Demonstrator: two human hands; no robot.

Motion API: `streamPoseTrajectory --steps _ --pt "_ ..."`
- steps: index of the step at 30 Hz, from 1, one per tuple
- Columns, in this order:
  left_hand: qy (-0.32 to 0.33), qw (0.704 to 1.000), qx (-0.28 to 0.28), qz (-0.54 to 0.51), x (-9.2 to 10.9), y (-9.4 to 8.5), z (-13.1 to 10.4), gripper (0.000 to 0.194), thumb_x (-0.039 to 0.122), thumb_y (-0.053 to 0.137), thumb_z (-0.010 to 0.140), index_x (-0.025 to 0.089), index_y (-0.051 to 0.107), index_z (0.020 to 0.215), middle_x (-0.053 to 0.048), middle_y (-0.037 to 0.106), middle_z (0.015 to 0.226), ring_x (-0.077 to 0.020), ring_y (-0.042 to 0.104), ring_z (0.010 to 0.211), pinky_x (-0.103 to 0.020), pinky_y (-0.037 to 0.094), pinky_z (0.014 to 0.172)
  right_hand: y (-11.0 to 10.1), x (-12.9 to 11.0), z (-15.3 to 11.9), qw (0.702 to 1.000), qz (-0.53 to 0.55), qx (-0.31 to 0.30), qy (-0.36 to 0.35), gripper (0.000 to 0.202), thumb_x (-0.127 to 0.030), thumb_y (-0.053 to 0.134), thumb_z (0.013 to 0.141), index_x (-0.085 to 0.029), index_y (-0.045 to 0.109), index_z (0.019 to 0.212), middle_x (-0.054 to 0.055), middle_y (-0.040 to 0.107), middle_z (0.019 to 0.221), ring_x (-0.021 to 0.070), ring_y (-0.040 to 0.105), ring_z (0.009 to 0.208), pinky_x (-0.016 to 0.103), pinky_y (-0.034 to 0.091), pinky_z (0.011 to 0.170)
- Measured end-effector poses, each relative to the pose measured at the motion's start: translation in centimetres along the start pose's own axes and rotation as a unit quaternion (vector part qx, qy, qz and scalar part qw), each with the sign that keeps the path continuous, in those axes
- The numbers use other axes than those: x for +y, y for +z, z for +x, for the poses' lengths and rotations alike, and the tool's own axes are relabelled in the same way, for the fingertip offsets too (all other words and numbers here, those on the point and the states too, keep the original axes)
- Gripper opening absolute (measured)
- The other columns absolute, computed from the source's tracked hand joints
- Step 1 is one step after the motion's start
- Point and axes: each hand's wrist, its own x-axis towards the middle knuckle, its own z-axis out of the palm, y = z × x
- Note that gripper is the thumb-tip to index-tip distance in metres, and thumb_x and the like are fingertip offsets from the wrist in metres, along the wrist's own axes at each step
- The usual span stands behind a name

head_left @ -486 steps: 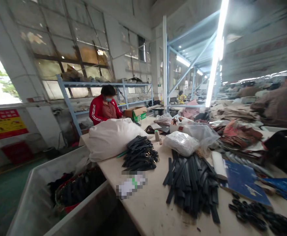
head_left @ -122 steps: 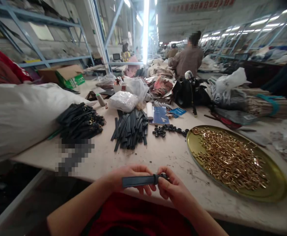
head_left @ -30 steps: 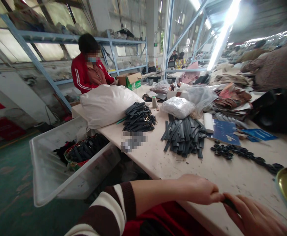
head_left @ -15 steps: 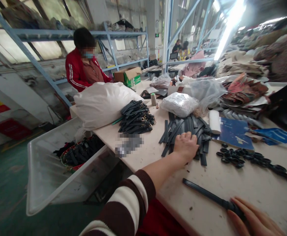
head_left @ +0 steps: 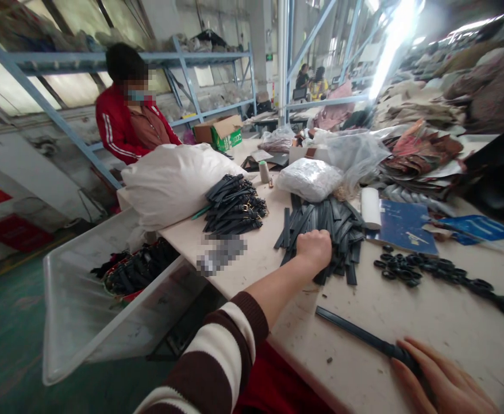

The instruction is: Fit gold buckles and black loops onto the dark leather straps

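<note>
My left hand [head_left: 314,250], in a striped brown and white sleeve, is closed at the near side of a pile of flat black straps [head_left: 338,221]. Its fingertips are hidden, curled down among the straps. At the lower right, my right hand [head_left: 443,376] holds one end of a single black strap [head_left: 350,329] between thumb and fingers. The free end of this strap lies on the table, pointing left. A cluster of small black loops [head_left: 407,267] lies beyond my right hand.
Bundled black straps with buckles [head_left: 237,207] lie by a large white sack [head_left: 178,181]. A plastic bin [head_left: 74,328] stands left of the table [head_left: 295,339]. A white roll [head_left: 370,208] and a blue sheet [head_left: 402,226] sit right of the pile. A person in red [head_left: 120,126] stands across.
The fingers of my left hand, draped over the strap pile before, are now curled in tighter. My right hand still holds its strap. The whole view has shifted slightly.
</note>
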Motion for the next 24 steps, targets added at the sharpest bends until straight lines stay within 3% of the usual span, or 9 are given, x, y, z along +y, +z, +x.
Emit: streamPoseTrajectory --steps 4,8,11,16,19,21,24 --pt "-0.055 0.996 -0.060 -0.047 -0.3 -1.3 -0.5 0.038 0.032 0.062 0.075 0.009 0.053 0.103 -0.014 0.065 0.093 -0.0229 0.062 0.086 -0.029 0.046 0.068 -1.0 -1.2 0.5 1.000 -0.014 0.001 0.000 0.043 -0.046 0.041 0.081 -0.016 0.056 0.108 0.010 0.059 0.113 0.0263 0.056 0.101 0.041 0.044 0.087" --pt "-0.076 0.987 -0.102 -0.096 -1.1 -2.3 -1.5 0.026 0.030 0.061 0.075 0.009 0.060 0.091 -0.013 0.065 0.093 -0.0195 0.061 0.086 -0.029 0.046 0.072 -1.4 -1.9 0.7 1.000 -0.021 0.016 0.007 0.044 -0.047 0.040 0.082 -0.016 0.056 0.107 0.010 0.060 0.111 0.0262 0.056 0.101 0.041 0.045 0.086" --pt "-0.096 0.980 -0.109 -0.138 -1.6 -2.6 -2.4 0.025 0.032 0.056 0.078 0.008 0.062 0.086 -0.011 0.065 0.090 -0.0172 0.061 0.082 -0.030 0.046 0.072 -1.4 -2.1 0.6 0.999 -0.023 0.021 0.007 0.043 -0.047 0.040 0.082 -0.016 0.056 0.107 0.010 0.060 0.111 0.0258 0.056 0.100 0.041 0.045 0.087" --pt "-0.112 0.962 -0.100 -0.229 -1.8 -3.4 -3.7 0.046 0.047 0.051 0.078 0.004 0.062 0.092 -0.015 0.066 0.082 -0.0218 0.061 0.076 -0.026 0.044 0.062 -1.5 -2.3 0.3 1.000 -0.016 0.021 0.007 0.043 -0.048 0.039 0.083 -0.016 0.055 0.107 0.011 0.060 0.110 0.0258 0.055 0.101 0.041 0.044 0.089" --pt "-0.079 0.954 -0.093 -0.275 -1.2 -4.4 -5.4 0.049 0.046 0.037 0.086 0.004 0.057 0.103 -0.015 0.064 0.089 -0.0203 0.059 0.080 -0.025 0.043 0.063 -2.4 -3.2 0.3 0.998 0.002 0.059 0.025 0.051 -0.053 0.037 0.082 -0.015 0.051 0.113 0.013 0.057 0.113 0.0288 0.054 0.101 0.044 0.043 0.088" --pt "-0.035 0.948 -0.103 -0.300 -0.4 -4.8 -7.5 0.045 0.042 0.032 0.089 0.007 0.055 0.106 -0.012 0.063 0.092 -0.0179 0.058 0.081 -0.024 0.042 0.064 -3.4 -4.2 0.4 0.992 0.034 0.098 0.075 0.057 -0.057 0.037 0.080 -0.016 0.050 0.116 0.015 0.054 0.115 0.0307 0.055 0.098 0.045 0.045 0.082" --pt "0.070 0.921 -0.186 -0.334 1.0 -4.8 -12.2 0.032 0.040 0.042 0.085 0.014 0.060 0.089 -0.003 0.062 0.079 -0.0134 0.056 0.071 -0.020 0.040 0.060 -5.1 -6.3 0.7 0.954 0.211 0.098 0.188 0.054 -0.058 0.039 0.079 -0.020 0.048 0.116 0.012 0.058 0.101 0.0235 0.058 0.074 0.038 0.048 0.063"
